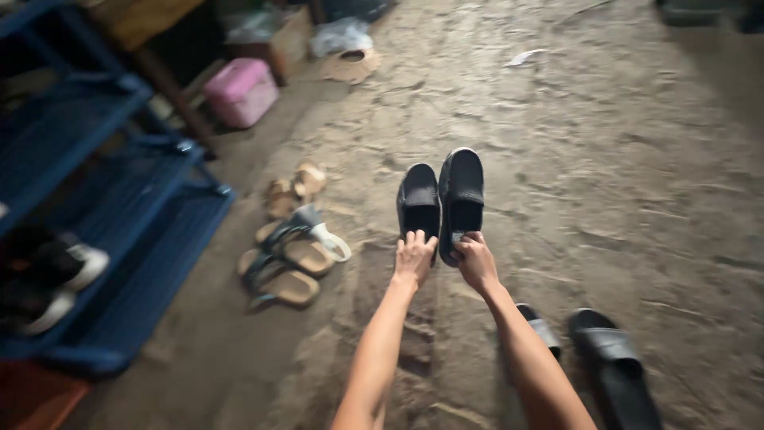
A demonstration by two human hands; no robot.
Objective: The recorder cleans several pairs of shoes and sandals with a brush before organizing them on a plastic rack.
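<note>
Right now both arms stretch out over the dirt floor. Left hand clamped on heel of left black shoe, right hand clamped on right black shoe, both held up side by side, touching. Black slides lie below right arm; sandals sit near blue shoe rack w/ sneakers.

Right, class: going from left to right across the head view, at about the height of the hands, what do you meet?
Blue rack → sandals on the floor → left hand holding a black shoe → right hand holding the second black shoe → black slides on the floor, lower down.
</note>
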